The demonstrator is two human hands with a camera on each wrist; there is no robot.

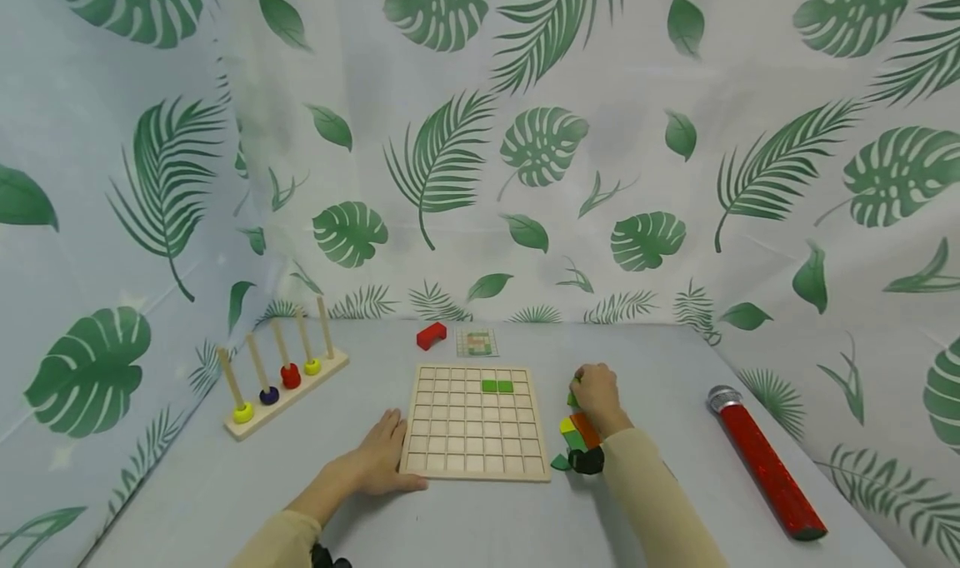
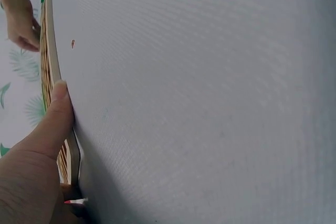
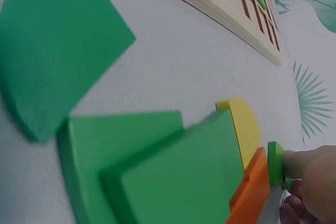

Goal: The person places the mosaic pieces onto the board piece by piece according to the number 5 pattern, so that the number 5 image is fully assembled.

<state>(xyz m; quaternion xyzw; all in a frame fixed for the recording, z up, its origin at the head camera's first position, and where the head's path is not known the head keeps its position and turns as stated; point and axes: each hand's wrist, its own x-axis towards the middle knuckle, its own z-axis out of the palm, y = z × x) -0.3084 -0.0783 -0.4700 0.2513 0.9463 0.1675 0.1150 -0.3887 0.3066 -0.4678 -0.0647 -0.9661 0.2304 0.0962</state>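
My left hand [image 1: 384, 458] rests at the near left corner of a wooden grid board [image 1: 465, 436], its thumb along the front edge and its fingers by the left side. In the left wrist view that thumb [image 2: 55, 121] touches the board's rim. Two green tiles [image 1: 489, 386] lie side by side in the board's upper right cells. To the right of the board, my right hand [image 1: 597, 395] pinches a small green block [image 3: 274, 163]. Nearest to it lie an orange block [image 3: 251, 190], a yellow block [image 3: 242, 129] and overlapping green blocks [image 3: 181, 179].
A dark green block [image 3: 63, 45] lies at the pile's near end. Behind the board are a red block [image 1: 431, 336] and a pattern card [image 1: 477, 342]. A peg stand with rings [image 1: 291, 393] stands left; a red microphone [image 1: 765, 460] lies right.
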